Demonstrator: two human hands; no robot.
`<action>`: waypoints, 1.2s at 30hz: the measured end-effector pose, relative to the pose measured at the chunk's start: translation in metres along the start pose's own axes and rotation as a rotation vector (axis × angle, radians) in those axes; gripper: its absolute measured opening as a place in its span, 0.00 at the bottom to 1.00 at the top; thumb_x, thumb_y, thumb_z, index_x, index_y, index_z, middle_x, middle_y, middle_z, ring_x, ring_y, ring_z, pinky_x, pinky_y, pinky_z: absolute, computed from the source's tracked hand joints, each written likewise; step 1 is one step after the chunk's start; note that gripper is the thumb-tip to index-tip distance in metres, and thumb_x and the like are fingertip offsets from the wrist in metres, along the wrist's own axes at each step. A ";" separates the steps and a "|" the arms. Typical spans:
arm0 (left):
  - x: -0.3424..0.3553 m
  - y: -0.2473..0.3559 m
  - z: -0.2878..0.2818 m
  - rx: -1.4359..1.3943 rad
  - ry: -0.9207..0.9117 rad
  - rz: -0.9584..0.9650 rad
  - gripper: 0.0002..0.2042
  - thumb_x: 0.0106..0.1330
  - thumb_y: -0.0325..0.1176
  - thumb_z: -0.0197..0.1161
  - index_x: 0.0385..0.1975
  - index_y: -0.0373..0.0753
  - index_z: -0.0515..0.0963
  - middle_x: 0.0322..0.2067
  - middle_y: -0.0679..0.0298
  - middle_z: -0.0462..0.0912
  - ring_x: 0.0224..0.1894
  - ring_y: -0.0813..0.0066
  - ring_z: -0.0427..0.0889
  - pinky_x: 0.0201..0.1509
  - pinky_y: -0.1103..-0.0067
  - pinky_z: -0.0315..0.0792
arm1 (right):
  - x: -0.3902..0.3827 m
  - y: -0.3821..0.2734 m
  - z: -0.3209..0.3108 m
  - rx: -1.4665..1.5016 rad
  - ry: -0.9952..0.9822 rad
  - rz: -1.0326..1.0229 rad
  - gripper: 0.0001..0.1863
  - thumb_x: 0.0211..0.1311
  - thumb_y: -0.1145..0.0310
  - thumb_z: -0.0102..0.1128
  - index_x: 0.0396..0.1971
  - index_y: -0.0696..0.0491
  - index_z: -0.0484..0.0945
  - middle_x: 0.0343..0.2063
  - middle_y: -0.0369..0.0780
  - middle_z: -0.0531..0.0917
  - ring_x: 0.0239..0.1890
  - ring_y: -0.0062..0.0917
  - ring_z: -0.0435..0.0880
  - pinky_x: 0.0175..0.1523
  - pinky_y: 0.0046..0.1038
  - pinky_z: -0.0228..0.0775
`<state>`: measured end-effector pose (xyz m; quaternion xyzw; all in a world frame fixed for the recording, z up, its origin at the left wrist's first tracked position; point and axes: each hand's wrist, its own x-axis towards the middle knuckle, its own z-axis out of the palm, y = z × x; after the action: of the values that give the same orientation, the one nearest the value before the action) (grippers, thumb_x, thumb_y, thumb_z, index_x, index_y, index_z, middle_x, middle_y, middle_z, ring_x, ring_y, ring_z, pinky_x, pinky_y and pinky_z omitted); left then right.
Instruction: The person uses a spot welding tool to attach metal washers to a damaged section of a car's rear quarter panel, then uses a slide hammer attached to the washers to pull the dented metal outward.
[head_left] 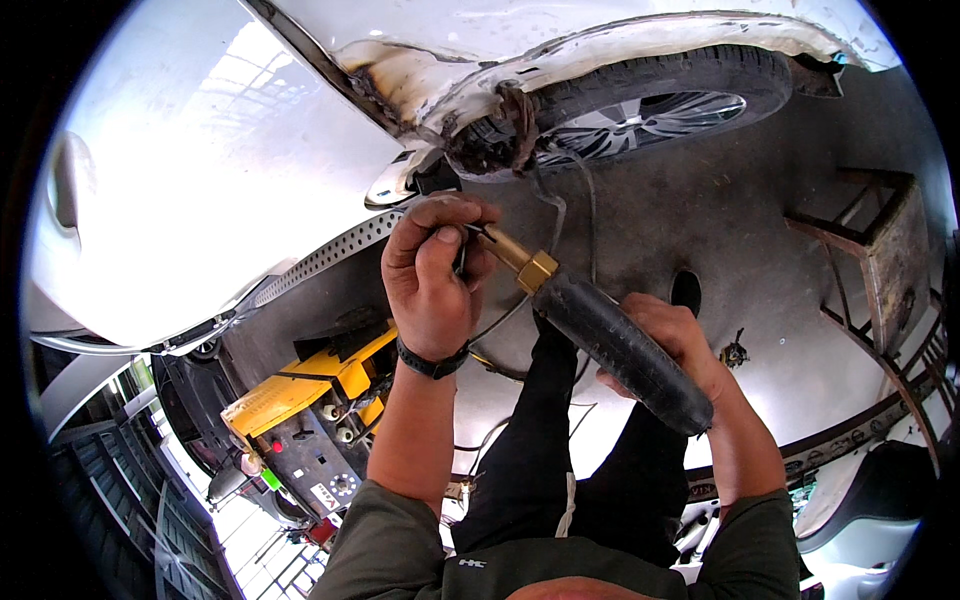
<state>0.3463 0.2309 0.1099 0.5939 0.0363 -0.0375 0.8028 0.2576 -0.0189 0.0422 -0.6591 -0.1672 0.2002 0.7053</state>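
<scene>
If the left grip point(437, 265), seemingly pinching the ten-o'clock end point(508, 248), slackens, the right grip's point(655, 340) clasped tool point(600, 335) could tip.

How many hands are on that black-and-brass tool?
2. The left hand has its fingers curled at the brass end of the tool; the right hand grips the black handle, some fingers hidden behind it. No other hands show.
</scene>
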 end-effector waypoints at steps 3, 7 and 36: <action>0.000 0.002 0.001 0.047 -0.008 0.009 0.11 0.69 0.22 0.49 0.40 0.33 0.80 0.38 0.58 0.83 0.24 0.88 0.70 0.24 0.88 0.63 | 0.000 -0.002 0.002 0.006 0.014 0.017 0.19 0.48 0.74 0.69 0.44 0.55 0.82 0.39 0.42 0.85 0.43 0.37 0.82 0.54 0.35 0.71; 0.002 -0.004 -0.006 0.163 -0.065 0.055 0.10 0.68 0.24 0.49 0.41 0.33 0.80 0.40 0.54 0.82 0.21 0.84 0.71 0.21 0.88 0.65 | -0.002 0.001 0.002 0.001 0.000 0.029 0.19 0.48 0.74 0.69 0.44 0.55 0.82 0.39 0.42 0.85 0.43 0.37 0.82 0.54 0.35 0.72; -0.003 -0.016 0.014 -0.185 0.038 -0.348 0.18 0.75 0.38 0.46 0.51 0.31 0.77 0.32 0.64 0.78 0.24 0.84 0.68 0.23 0.87 0.60 | 0.000 0.004 -0.003 -0.057 0.034 0.056 0.19 0.46 0.72 0.72 0.42 0.53 0.84 0.38 0.42 0.86 0.43 0.38 0.84 0.52 0.36 0.74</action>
<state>0.3424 0.2133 0.0991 0.5032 0.1567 -0.1611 0.8344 0.2585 -0.0211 0.0381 -0.6866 -0.1426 0.2037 0.6832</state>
